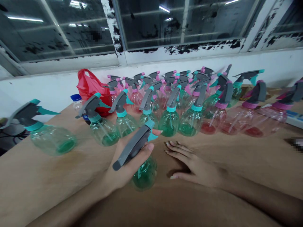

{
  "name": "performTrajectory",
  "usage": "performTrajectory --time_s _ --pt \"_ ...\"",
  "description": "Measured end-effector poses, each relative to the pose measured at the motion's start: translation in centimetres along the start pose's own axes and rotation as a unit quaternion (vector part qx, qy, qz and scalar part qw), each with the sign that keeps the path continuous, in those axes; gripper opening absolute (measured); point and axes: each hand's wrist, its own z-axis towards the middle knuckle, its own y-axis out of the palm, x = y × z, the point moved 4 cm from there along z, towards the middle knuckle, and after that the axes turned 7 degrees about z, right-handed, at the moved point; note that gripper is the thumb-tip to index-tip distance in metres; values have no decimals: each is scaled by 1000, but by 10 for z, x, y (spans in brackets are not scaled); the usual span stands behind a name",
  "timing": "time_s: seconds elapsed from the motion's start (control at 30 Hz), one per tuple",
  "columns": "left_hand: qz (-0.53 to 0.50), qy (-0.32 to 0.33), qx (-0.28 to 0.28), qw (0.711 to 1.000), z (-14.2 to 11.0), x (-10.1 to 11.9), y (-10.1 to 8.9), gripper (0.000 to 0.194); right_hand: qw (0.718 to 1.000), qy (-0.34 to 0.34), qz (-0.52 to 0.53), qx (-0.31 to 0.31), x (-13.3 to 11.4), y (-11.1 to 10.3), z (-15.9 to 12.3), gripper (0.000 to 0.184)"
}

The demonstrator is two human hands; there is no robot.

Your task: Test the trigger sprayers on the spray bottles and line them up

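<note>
My left hand [127, 167] is wrapped round the neck of a green spray bottle [145, 175], just under its grey and teal trigger head. The bottle stands near the front of the wooden table, and its neck is hidden by my fingers. To its right, my right hand [194, 164] lies with fingers stretched out over the tabletop, holding nothing. Just beyond both hands runs a row of spray bottles, green ones with teal collars [169, 123] and pink ones with pink collars [213, 121]. One more green spray bottle [53, 138] stands apart at the left.
Several more spray bottles crowd behind the front row, up to the white wall. A red plastic bag [91, 85] and a blue-capped bottle [77, 104] stand at the back left. The wooden table [47, 186] ends at the left edge. Windows [184, 22] rise above.
</note>
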Motion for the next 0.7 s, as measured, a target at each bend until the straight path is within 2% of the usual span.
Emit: performTrajectory --time_s 0.1,0.43,0.7 --pt "-5 -11 -20 1000 0 -2 1 31 1000 2 -1 -1 1 0 0 72" --pt "-25 -27 -14 999 -2 -9 3 33 1000 -3 -4 8 -2 -2 0 73" --pt "-16 -16 -8 1000 -2 -6 2 31 1000 5 5 0 -1 -2 0 74"
